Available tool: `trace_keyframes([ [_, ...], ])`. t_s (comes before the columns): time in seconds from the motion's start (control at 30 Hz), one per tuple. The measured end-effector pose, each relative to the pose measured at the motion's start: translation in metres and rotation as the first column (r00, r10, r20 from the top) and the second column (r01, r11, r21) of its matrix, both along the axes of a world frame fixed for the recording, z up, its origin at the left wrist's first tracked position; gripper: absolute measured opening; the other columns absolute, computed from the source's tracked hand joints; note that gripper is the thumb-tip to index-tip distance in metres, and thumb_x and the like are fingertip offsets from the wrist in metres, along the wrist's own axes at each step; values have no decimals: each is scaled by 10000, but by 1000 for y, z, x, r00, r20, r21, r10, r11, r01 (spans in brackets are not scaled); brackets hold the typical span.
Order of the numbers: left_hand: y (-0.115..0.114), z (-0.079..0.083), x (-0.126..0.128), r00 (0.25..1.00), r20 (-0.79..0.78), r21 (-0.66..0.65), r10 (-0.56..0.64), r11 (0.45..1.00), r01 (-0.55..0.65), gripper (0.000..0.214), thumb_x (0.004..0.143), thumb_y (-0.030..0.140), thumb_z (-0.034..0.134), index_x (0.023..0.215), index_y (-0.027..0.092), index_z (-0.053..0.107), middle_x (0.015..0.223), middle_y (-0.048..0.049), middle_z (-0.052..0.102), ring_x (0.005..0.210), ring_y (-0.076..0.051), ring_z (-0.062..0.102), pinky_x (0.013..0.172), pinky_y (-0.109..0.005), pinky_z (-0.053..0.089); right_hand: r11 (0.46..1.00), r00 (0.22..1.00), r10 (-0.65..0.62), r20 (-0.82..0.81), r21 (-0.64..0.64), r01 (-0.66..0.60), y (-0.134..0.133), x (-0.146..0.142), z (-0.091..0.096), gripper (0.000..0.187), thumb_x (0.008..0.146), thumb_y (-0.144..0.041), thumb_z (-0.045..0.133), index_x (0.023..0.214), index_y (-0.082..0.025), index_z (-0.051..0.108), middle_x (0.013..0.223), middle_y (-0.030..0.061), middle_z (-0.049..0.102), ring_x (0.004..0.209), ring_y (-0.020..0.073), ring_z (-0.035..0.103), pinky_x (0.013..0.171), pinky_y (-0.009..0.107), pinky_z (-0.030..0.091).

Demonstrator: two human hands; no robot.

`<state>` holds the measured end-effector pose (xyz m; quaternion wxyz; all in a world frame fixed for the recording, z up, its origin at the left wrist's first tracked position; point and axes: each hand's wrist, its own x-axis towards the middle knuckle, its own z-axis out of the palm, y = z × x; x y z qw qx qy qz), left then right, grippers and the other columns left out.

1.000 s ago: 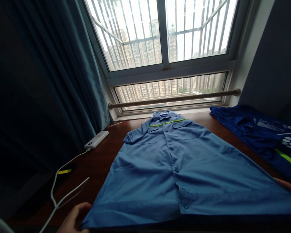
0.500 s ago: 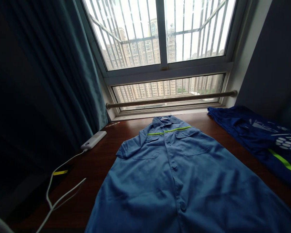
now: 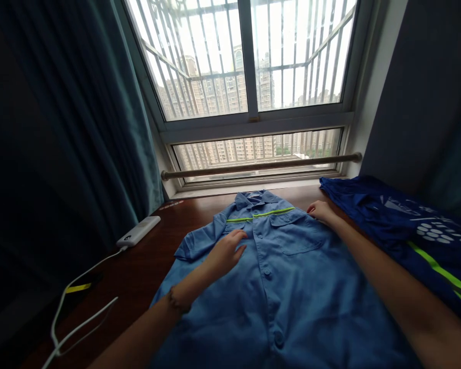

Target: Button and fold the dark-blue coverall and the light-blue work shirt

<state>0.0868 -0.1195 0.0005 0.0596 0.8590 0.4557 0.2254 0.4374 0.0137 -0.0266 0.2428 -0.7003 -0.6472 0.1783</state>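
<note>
A blue short-sleeved work shirt (image 3: 249, 292) lies front up, its collar toward the window. It has buttons down the front, two chest pockets and a yellow-green stripe across the chest. Over the chest, near the pocket on the left side, my left hand (image 3: 227, 251) is open, thumb apart from the fingers, holding nothing. My right hand (image 3: 321, 210) is at the shirt's right shoulder edge, its fingers bent together on the cloth there. The sleeve on that side is not visible.
A dark blue garment (image 3: 372, 210) with white print and a yellow-green stripe lies at right. At left on the wooden surface (image 3: 153, 256) are a white power bank (image 3: 139, 230) and a white cable (image 3: 82, 274). A curtain (image 3: 130, 128) hangs beside the barred window (image 3: 249, 118).
Both hands have come into view and reached over the shirt, the left to the chest and the right to the shoulder edge. The view has shifted slightly.
</note>
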Motion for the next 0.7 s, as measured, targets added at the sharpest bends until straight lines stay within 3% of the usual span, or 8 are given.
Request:
trace_keyframes([
  [0.1,74,-17,34,999,-33,54,-16,998,17,312,819,247,447,1111,160,516,1256,-96,480,1149,-183,454,982,-291,358,1000,998,6,-58,1,-6,36,-9,-24,146,614,-192,634,726,-126,702,717,73,680,759,197,619,663,215,444],
  [0.2,126,-33,51,997,-70,93,14,996,-7,399,836,320,435,1186,133,466,1295,-104,444,1211,-183,384,1022,-301,304,999,991,45,-126,12,-44,51,-10,-39,251,649,-253,636,846,-107,693,786,83,684,773,197,618,669,221,451],
  [0.33,160,-54,62,987,-154,73,48,997,-37,504,843,457,387,1274,197,390,1372,-52,361,1283,-225,263,1039,-411,248,989,970,147,-195,-2,-150,58,-14,-44,335,690,-287,607,969,-111,659,830,65,683,746,173,619,644,208,458],
  [0.43,169,-72,64,977,-200,16,76,997,-75,519,851,516,312,1277,230,389,1381,-43,349,1287,-228,251,1028,-452,237,983,973,176,-151,-19,-181,57,-19,-41,258,634,-266,643,849,-129,686,733,34,678,712,181,614,624,210,452],
  [0.5,171,-81,63,973,-211,9,90,996,-90,529,856,529,272,1274,230,394,1385,-47,342,1286,-221,252,1028,-451,231,993,990,114,-78,-1,-114,57,-17,-38,202,594,-219,646,761,-111,684,707,60,666,743,222,607,644,239,444],
  [0.6,171,-85,60,971,-214,13,102,995,-102,538,858,532,253,1276,226,395,1393,-46,329,1289,-226,242,1027,-447,231,988,994,-106,-2,110,105,60,0,-31,275,660,-181,529,884,-80,653,877,150,643,900,292,568,735,308,426],
  [0.63,171,-85,59,971,-214,12,104,995,-103,539,858,532,250,1275,225,398,1393,-44,329,1289,-228,240,1027,-445,232,960,973,-229,-2,168,226,61,10,-29,326,678,-171,489,958,-75,627,934,172,626,936,297,555,757,320,421],
  [0.7,170,-83,59,971,-212,10,107,994,-107,539,858,532,247,1272,224,405,1390,-43,334,1290,-229,237,1026,-442,235,849,881,-470,-55,244,468,64,33,-26,399,690,-161,450,1056,-59,573,966,196,607,936,291,559,756,317,427],
])
